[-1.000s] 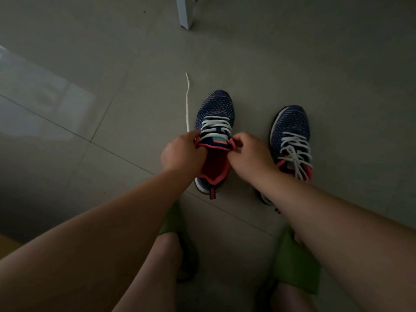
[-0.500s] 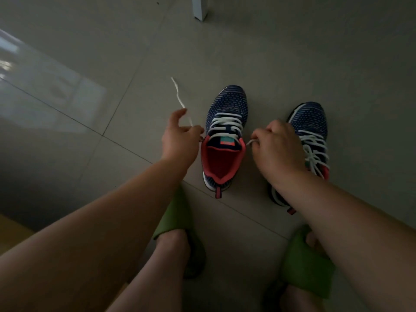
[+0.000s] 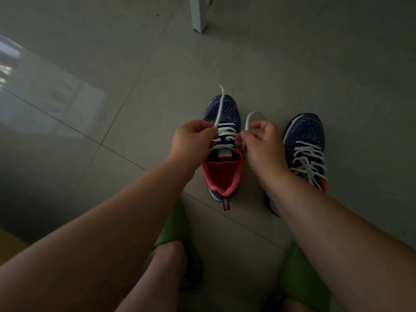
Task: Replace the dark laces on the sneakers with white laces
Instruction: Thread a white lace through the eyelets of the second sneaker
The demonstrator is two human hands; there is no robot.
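Observation:
Two navy knit sneakers with coral linings stand on the tiled floor. The left sneaker (image 3: 222,152) has a white lace (image 3: 226,131) threaded across its eyelets. My left hand (image 3: 191,140) pinches one free end of that lace, which runs up over the toe. My right hand (image 3: 262,143) pinches the other end, bent into a small loop above my fingers. The right sneaker (image 3: 305,145) is partly behind my right wrist and carries a tied white lace (image 3: 309,161).
A white furniture leg (image 3: 199,14) stands on the floor at the top. My feet in green slippers (image 3: 175,230) are close below the sneakers. Pale grey tiles with a bright reflection at the left surround everything.
Both hands have risen from the sneaker's collar to above its laces. The left lace end has swung from the floor at the left to over the toe. The right end now forms a loop.

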